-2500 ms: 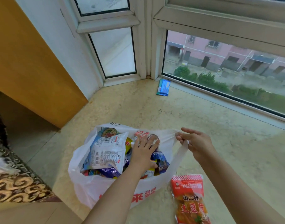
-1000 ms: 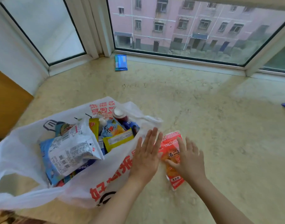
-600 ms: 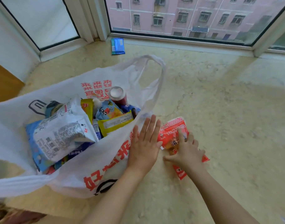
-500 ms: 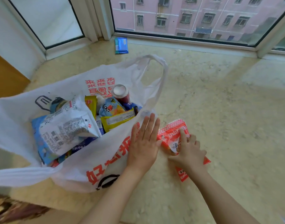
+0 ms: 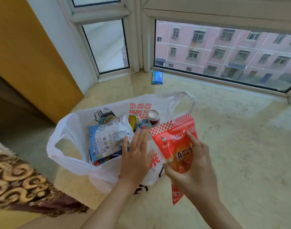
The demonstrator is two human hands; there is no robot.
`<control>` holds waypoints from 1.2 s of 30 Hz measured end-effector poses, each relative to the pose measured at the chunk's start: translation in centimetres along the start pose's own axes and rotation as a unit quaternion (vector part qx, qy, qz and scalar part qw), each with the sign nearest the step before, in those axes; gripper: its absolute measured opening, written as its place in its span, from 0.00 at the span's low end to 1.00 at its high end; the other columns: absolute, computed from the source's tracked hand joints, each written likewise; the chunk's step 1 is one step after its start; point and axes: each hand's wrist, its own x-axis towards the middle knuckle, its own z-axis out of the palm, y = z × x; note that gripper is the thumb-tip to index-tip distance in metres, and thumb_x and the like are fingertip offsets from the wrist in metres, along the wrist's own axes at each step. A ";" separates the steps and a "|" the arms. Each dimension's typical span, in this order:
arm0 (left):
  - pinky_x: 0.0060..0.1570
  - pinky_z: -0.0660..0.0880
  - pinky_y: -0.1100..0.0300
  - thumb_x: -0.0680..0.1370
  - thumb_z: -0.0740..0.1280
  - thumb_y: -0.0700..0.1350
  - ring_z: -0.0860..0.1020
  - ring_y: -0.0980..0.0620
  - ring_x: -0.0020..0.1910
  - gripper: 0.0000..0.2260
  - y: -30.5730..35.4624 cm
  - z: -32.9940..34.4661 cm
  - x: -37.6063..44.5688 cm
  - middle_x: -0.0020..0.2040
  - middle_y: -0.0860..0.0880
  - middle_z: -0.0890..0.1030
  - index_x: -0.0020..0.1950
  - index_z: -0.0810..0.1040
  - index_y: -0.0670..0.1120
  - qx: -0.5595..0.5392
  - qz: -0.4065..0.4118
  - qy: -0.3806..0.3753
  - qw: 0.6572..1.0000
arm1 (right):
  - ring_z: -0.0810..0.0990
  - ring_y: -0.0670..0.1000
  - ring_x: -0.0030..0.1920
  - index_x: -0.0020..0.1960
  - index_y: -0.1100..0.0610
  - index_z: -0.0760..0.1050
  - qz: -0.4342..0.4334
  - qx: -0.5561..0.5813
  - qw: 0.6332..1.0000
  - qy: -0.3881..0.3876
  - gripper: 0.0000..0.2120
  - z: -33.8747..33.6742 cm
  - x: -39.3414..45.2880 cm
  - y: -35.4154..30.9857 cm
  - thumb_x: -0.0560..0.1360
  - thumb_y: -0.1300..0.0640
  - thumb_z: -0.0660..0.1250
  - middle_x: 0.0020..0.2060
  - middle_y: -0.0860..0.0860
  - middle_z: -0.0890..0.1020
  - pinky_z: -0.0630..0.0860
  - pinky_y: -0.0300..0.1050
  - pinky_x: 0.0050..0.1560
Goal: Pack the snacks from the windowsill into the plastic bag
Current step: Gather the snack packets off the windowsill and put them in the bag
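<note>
1. Pale marbled windowsill runs under a bay window, with a pink building outside the glass
2. Left of the plastic bag, a brown cloth with gold swirls lies at the sill's near edge, and an orange-brown panel stands behind it
3. White plastic bag with red print sits on the windowsill, mouth wide open, one handle standing up at its far right corner
4. Inside the plastic bag are a white printed packet, a blue packet under it, a yellow packet and a red can near the far wall
5. Left hand is flat with straight fingers together, resting against the near side of the plastic bag, gripping nothing
6. Right of the plastic bag's opening, the red snack pouch is lifted off the sill, its top edge next to the red can
7. Right hand grasps the red snack pouch, thumb at its lower left and fingers curled across its front
8. Beyond the plastic bag, well apart, a blue wrapper lies flat against the window frame
</note>
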 end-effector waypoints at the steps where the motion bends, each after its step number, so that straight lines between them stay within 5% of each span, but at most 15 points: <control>1: 0.69 0.57 0.42 0.77 0.58 0.53 0.63 0.47 0.71 0.23 -0.2 -0.1 -0.2 0.67 0.42 0.73 0.66 0.69 0.40 -0.001 0.013 0.021 1.000 | 0.74 0.41 0.54 0.71 0.38 0.56 -0.015 0.050 0.999 -0.004 0.46 0.5 0.6 -1.5 0.58 0.40 0.74 0.58 0.41 0.67 0.76 0.44 0.47; 5: 0.66 0.63 0.45 0.67 0.76 0.49 0.74 0.50 0.60 0.22 -0.8 0.2 -1.0 0.56 0.48 0.81 0.59 0.76 0.46 -0.067 0.042 0.098 0.992 | 0.71 0.32 0.55 0.72 0.41 0.56 -0.008 0.196 0.981 -0.013 0.44 3.7 5.0 -6.1 0.63 0.45 0.77 0.60 0.42 0.66 0.69 0.26 0.49; 9: 0.50 0.77 0.51 0.65 0.79 0.46 0.81 0.51 0.41 0.23 -1.0 0.0 -1.7 0.40 0.51 0.82 0.56 0.74 0.46 -0.031 0.071 0.095 0.992 | 0.71 0.43 0.56 0.73 0.43 0.53 -0.009 0.207 0.977 0.047 0.46 6.5 10.0 -8.2 0.63 0.44 0.76 0.59 0.45 0.65 0.70 0.39 0.53; 15: 0.37 0.73 0.58 0.77 0.68 0.45 0.77 0.51 0.35 0.03 -1.9 -0.4 -1.7 0.39 0.52 0.80 0.48 0.82 0.48 -0.049 0.098 0.130 0.985 | 0.72 0.56 0.59 0.74 0.43 0.46 -0.013 -0.020 1.000 0.007 0.51 9.5 11.0 -4.6 0.62 0.36 0.74 0.62 0.53 0.65 0.78 0.58 0.49; 18: 0.36 0.72 0.59 0.75 0.71 0.45 0.77 0.52 0.37 0.03 -2.3 -0.8 -1.1 0.39 0.52 0.80 0.48 0.82 0.48 -0.070 0.101 0.126 0.984 | 0.71 0.55 0.62 0.75 0.45 0.49 -0.002 -0.105 0.994 -0.039 0.51 9.4 9.2 -2.0 0.62 0.33 0.72 0.66 0.53 0.64 0.76 0.53 0.50; 20: 0.38 0.73 0.59 0.76 0.71 0.46 0.77 0.53 0.39 0.04 -2.6 -0.5 -0.6 0.42 0.53 0.80 0.51 0.81 0.49 -0.081 0.090 0.122 0.985 | 0.73 0.51 0.60 0.72 0.49 0.60 0.004 -0.099 0.994 -0.054 0.38 8.8 7.9 -1.1 0.68 0.33 0.67 0.62 0.49 0.66 0.72 0.45 0.45; 23: 0.52 0.70 0.56 0.77 0.68 0.46 0.76 0.52 0.53 0.12 -2.9 0.1 0.4 0.54 0.52 0.79 0.60 0.75 0.49 -0.104 0.051 0.113 0.987 | 0.78 0.46 0.49 0.53 0.49 0.74 -0.050 -0.071 0.996 -0.032 0.17 8.1 6.8 -0.4 0.76 0.38 0.59 0.45 0.39 0.71 0.72 0.42 0.43; 27: 0.64 0.65 0.52 0.80 0.56 0.50 0.66 0.50 0.70 0.20 -3.1 0.2 3.0 0.69 0.50 0.71 0.72 0.65 0.49 -0.102 0.012 0.079 0.992 | 0.82 0.50 0.48 0.50 0.52 0.79 -0.211 -0.161 0.964 0.022 0.13 8.1 6.4 1.0 0.76 0.45 0.61 0.52 0.49 0.82 0.79 0.44 0.44; 31: 0.65 0.60 0.53 0.81 0.55 0.49 0.67 0.51 0.67 0.16 -3.1 -1.3 5.8 0.67 0.50 0.71 0.69 0.67 0.48 -0.151 -0.013 0.115 0.982 | 0.82 0.54 0.50 0.49 0.55 0.82 -0.343 -0.139 0.924 0.099 0.08 6.2 5.7 0.1 0.75 0.53 0.66 0.53 0.52 0.83 0.80 0.47 0.41; 36: 0.63 0.65 0.51 0.81 0.55 0.49 0.70 0.51 0.64 0.15 -5.0 -3.8 11.9 0.63 0.51 0.76 0.64 0.73 0.48 -0.219 -0.083 0.153 0.960 | 0.81 0.54 0.45 0.44 0.59 0.82 -0.333 -0.098 0.922 0.171 0.08 0.8 8.2 -0.7 0.75 0.56 0.67 0.45 0.52 0.83 0.77 0.46 0.40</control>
